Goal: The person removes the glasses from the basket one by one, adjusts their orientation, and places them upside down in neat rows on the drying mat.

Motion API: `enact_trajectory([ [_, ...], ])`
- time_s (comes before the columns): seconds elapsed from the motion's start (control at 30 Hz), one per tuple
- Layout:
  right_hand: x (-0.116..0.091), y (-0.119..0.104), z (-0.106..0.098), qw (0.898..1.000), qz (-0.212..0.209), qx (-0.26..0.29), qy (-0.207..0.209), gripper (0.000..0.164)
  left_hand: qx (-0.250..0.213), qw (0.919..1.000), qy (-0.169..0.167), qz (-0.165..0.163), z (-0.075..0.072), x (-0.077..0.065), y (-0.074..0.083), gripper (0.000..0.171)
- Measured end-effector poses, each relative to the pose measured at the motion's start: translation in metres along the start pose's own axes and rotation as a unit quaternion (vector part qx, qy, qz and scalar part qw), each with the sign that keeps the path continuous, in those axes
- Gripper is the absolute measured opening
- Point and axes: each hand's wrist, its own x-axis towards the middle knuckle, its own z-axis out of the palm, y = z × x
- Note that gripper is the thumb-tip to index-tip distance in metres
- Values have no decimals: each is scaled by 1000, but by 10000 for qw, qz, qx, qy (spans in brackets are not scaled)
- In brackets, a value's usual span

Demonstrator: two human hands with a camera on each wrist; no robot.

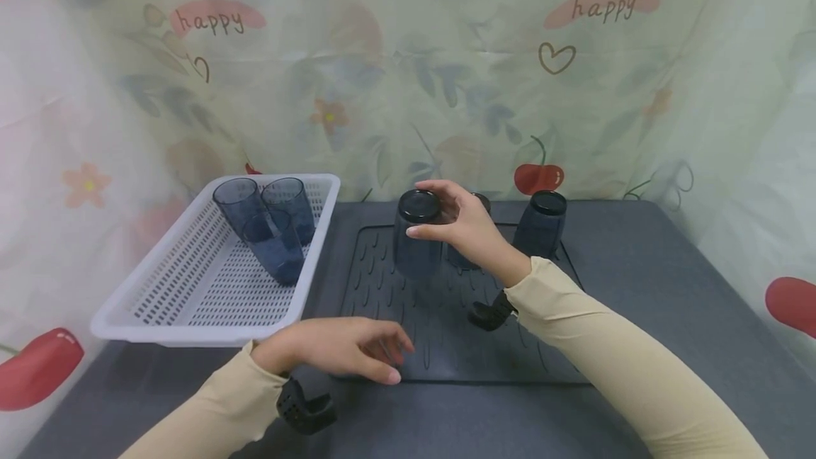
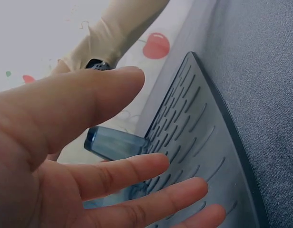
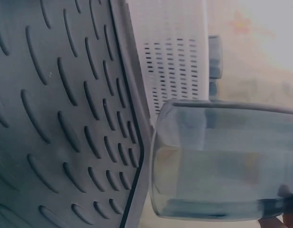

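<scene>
- Cream sleeves (image 1: 625, 346) come in nearest on the head view, reaching over the dark surface (image 1: 484, 423), a black band at each wrist.
- Left hand (image 1: 347, 346) now: fingers relaxed and parted, holding nothing, over the near left corner of the ridged mat (image 1: 446, 353).
- And the right hand (image 1: 465, 225) has an upturned glass (image 1: 417, 250), thumb and fingers pinching it near its dark base, at the far left part of the mat!
- Just right of it, another glass (image 1: 481, 200), mostly hidden behind that hand; farther right, an upside-down glass (image 1: 542, 225) on the mat.
- Over on the left, a white basket (image 1: 185, 335) with three blue glasses (image 1: 277, 250) leaning together, mouths up; a printed curtain (image 1: 408, 91) hangs on the far side.
- Left wrist view: thumb and fingers spread wide, nothing between them, the mat's ridges beyond and two glasses partly covered by the fingers.
- Right wrist view: the gripped glass looms large, fingertips (image 3: 291, 218) at its base end, basket behind; whether its rim touches the mat, I cannot tell.
</scene>
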Motion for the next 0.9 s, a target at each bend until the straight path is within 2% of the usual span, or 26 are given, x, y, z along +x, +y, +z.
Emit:
enact_trajectory([
  [0.23,19,6,7,9994,-95,-260,206,67,1,10000,0,32,-1,-1,-2,39],
  [0.43,32,20,17,9984,100,-233,502,69,-83,10000,25,9,-2,-4,-3,39],
  [0.67,38,36,29,9971,227,-234,685,67,-211,9998,15,-65,-2,-6,-5,40],
  [0.9,42,49,35,9946,389,-327,908,68,-130,9999,5,50,-1,-4,-5,40],
])
